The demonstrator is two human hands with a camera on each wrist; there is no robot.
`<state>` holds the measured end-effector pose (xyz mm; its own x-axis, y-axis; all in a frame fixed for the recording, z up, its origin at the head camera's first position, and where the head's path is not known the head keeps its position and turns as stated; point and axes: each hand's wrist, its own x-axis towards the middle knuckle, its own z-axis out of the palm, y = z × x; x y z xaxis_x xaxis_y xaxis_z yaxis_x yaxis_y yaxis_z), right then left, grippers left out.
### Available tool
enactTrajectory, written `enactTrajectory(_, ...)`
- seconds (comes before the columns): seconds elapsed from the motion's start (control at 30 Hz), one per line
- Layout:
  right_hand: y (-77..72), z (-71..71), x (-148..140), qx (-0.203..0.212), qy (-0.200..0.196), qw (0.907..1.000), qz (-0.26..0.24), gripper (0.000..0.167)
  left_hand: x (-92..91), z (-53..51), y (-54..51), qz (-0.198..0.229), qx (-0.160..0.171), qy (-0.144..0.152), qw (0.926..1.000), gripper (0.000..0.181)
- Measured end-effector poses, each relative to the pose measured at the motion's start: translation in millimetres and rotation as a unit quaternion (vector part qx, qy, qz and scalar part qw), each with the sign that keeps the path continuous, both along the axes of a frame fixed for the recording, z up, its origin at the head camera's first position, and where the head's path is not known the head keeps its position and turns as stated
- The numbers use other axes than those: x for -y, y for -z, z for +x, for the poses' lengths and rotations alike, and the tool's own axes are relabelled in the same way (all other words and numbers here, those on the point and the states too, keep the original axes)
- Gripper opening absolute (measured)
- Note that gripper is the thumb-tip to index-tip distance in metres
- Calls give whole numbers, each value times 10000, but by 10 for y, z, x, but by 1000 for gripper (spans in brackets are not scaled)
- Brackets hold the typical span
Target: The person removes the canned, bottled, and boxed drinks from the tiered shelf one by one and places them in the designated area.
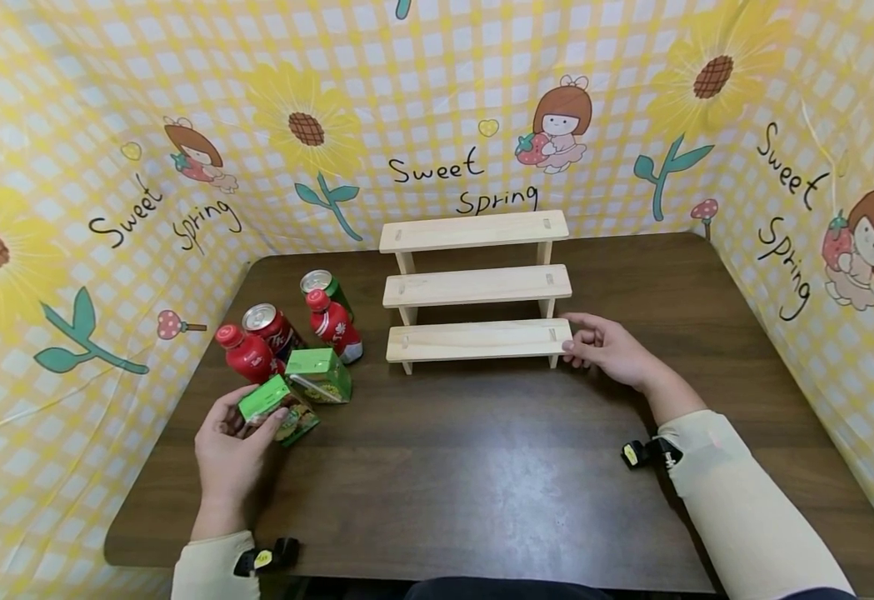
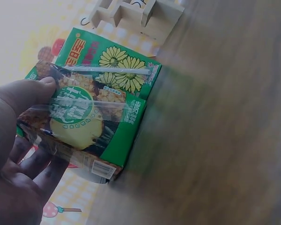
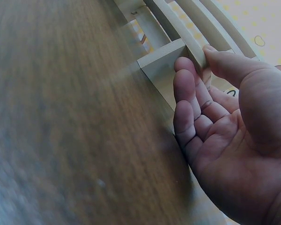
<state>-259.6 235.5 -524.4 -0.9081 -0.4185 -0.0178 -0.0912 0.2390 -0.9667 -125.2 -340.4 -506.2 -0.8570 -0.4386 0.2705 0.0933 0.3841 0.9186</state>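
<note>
My left hand (image 1: pixel 230 467) grips a green juice box (image 1: pixel 281 410) with a pineapple picture and a straw on its side, thumb on one face and fingers round the other. Right beside it stands a second green drink carton (image 1: pixel 320 375), with yellow flowers printed on it in the left wrist view. At the right end of a three-step wooden stand (image 1: pixel 477 342), my right hand (image 1: pixel 616 354) holds the end of the lowest board. In the right wrist view its thumb lies on top of that board, fingers curled beneath.
Behind the cartons stand two red bottles (image 1: pixel 247 353) (image 1: pixel 333 325), a dark red can (image 1: pixel 273 327) and a green can (image 1: pixel 320 282). All rest on a dark brown wooden table (image 1: pixel 474 475). Yellow checked cloth (image 1: pixel 437 108) rises along its back and both sides.
</note>
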Motion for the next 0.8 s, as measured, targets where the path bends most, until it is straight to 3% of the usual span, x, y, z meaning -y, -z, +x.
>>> enactTrajectory(0.3, 11, -2, -7, -9, -10, 10000, 0, 62, -1, -9, -20, -131, 4, -44, 9999, 54)
enactTrajectory(0.53, 15, 0, -9, -19, -7, 10000, -17, 63, -112, 57, -207, 46, -94, 164, 9998, 51)
enactTrajectory(0.8, 15, 1, -8, -37, -8, 10000, -20, 62, -138, 70, -219, 60, -118, 134, 9998, 52)
